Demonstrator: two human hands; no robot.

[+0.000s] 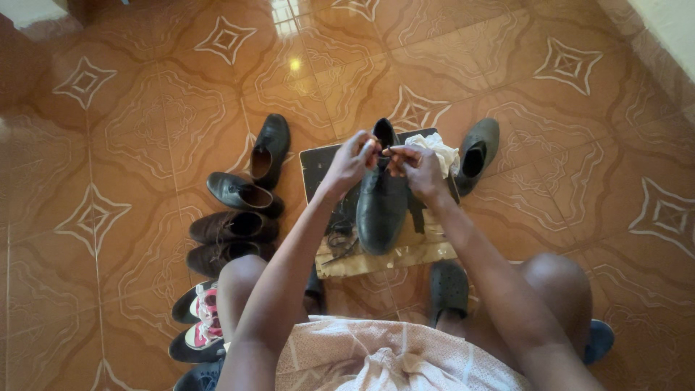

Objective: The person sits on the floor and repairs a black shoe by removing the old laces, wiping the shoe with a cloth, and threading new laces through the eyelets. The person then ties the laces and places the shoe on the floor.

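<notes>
A black leather dress shoe [381, 206] lies on a worn cardboard sheet [391, 255] on the floor in front of me. My left hand [355, 158] and my right hand [416, 165] meet just above the shoe's opening. Both pinch something small and dark between the fingertips, probably a shoelace [384, 150]. A crumpled white cloth [439, 148] lies on the cardboard just behind my right hand. Loose dark laces [339, 242] lie on the cardboard left of the shoe.
Two black shoes [269, 148] [243, 194] and a brown pair [232, 228] lie in a row on the left, with pink-and-black sneakers [199, 318] nearer me. A grey-green shoe [476, 153] lies right of the cardboard. The floor is glossy orange patterned tile [579, 181].
</notes>
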